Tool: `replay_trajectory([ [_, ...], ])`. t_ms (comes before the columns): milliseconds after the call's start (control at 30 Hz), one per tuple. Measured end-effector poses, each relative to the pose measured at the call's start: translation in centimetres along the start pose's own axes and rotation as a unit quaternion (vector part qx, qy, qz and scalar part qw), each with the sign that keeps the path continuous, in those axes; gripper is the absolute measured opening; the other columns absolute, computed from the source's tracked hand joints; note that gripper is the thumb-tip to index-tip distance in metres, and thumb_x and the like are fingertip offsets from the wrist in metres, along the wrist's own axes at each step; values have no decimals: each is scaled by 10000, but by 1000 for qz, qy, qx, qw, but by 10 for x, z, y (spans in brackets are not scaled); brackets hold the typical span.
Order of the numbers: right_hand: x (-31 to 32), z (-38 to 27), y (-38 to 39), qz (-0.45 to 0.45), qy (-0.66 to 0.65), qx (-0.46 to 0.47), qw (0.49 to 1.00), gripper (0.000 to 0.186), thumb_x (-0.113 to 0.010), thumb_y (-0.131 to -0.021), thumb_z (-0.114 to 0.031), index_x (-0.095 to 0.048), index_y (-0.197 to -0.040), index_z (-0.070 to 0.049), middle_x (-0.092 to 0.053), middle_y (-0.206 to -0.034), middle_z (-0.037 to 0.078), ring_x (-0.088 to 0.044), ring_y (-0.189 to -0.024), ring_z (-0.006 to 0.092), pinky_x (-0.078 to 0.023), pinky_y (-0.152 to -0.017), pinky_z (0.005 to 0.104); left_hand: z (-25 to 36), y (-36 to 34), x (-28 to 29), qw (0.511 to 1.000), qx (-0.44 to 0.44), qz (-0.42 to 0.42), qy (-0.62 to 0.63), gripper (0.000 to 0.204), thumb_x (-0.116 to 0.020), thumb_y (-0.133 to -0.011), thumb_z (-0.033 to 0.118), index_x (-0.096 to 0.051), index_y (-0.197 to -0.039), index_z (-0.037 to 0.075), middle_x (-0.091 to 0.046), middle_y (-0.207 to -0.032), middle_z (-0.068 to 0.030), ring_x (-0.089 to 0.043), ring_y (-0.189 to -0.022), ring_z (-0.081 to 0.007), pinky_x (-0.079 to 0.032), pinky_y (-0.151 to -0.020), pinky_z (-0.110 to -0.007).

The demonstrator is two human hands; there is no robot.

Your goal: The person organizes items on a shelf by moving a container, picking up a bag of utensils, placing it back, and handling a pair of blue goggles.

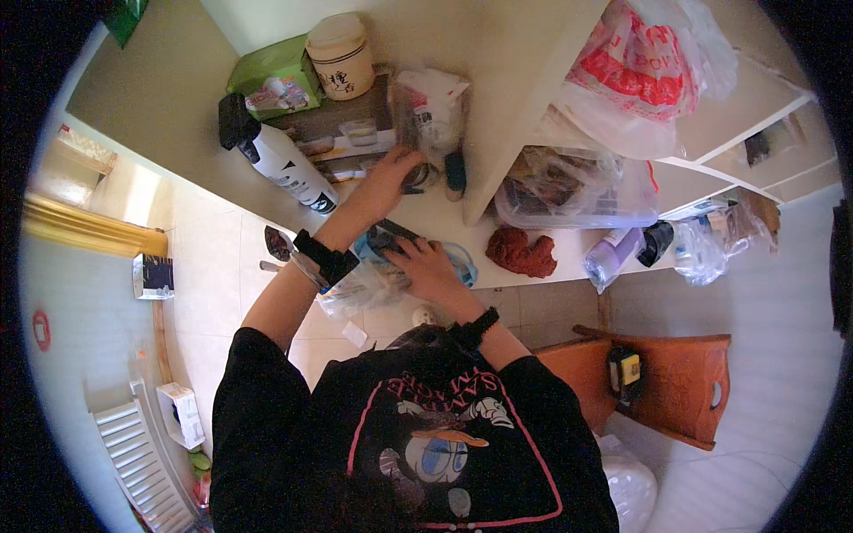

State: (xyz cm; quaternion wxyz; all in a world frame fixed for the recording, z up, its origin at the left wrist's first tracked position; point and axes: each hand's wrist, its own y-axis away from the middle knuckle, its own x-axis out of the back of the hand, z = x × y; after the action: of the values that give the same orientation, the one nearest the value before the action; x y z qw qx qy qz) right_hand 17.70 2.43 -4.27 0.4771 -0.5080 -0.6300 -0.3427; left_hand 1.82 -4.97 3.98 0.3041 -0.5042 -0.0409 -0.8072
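My left hand (pixel 395 175) reaches onto the white shelf, fingers curled at a small dark round object (pixel 416 178) beside a clear-wrapped white package (pixel 435 115) and a dark green item (pixel 455 178); what it grips is unclear. My right hand (pixel 425 265) is lower, near the front edge, its spread, bent fingers touching a dark item (pixel 384 242) over blue plastic (pixel 460 265). A crumpled clear bag (pixel 351 298) hangs below. A white spray bottle with black top (pixel 284 164) stands at left, near a green box (pixel 267 75) and a cream canister (pixel 338 58).
Right of the divider (pixel 506 115) are red-white bags (pixel 644 71), a lidded plastic tub (pixel 573 186), a rust-red cloth (pixel 520 250) and a purple bottle (pixel 609 253). A wooden chair (pixel 666 382) stands lower right, a white slatted rack (pixel 133 453) lower left.
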Motion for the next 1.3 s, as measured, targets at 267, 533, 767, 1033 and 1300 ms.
replay_trajectory([
  [267,-4,1,1,24,-5,2,1000,692,-709,-620,-248,-446,-1258,-208,-408,-1278,105,-409,-1127,307,-357,-909,478,-2,-4,-30,1000,3,4,-28,417,-560,-793,38,-456,-1180,152,-356,-1206,-237,-537,-933,-430,-475,-794,-453],
  [533,2,0,0,27,-30,-7,999,715,-717,-599,-238,-445,-1259,-208,-407,-1274,99,-410,-1121,310,-350,-908,488,-6,-18,-31,992,-61,-106,-37,466,-521,-757,7,-434,-1211,64,-395,-1202,-194,-472,-1091,-372,-427,-903,-400],
  [767,-11,1,0,63,0,2,998,679,-711,-612,-274,-467,-1242,-211,-425,-1251,101,-409,-1113,311,-344,-913,484,-13,-14,-28,984,-110,-101,-97,406,-426,-800,26,-481,-1188,132,-445,-1182,-167,-529,-1018,-368,-457,-854,-405],
  [1033,-8,-1,1,78,16,7,997,660,-709,-616,-309,-487,-1228,-204,-428,-1247,106,-415,-1097,304,-350,-898,482,-12,-19,-24,990,-57,-127,-30,445,-490,-781,20,-477,-1207,149,-441,-1186,-200,-486,-1077,-388,-429,-897,-409],
  [1300,-2,-2,1,34,4,-4,999,670,-694,-637,-252,-448,-1258,-204,-405,-1276,112,-392,-1138,313,-339,-917,493,-15,-14,-40,998,-1,-60,4,495,-634,-728,49,-482,-1190,143,-434,-1156,-194,-535,-996,-367,-454,-863,-417],
])
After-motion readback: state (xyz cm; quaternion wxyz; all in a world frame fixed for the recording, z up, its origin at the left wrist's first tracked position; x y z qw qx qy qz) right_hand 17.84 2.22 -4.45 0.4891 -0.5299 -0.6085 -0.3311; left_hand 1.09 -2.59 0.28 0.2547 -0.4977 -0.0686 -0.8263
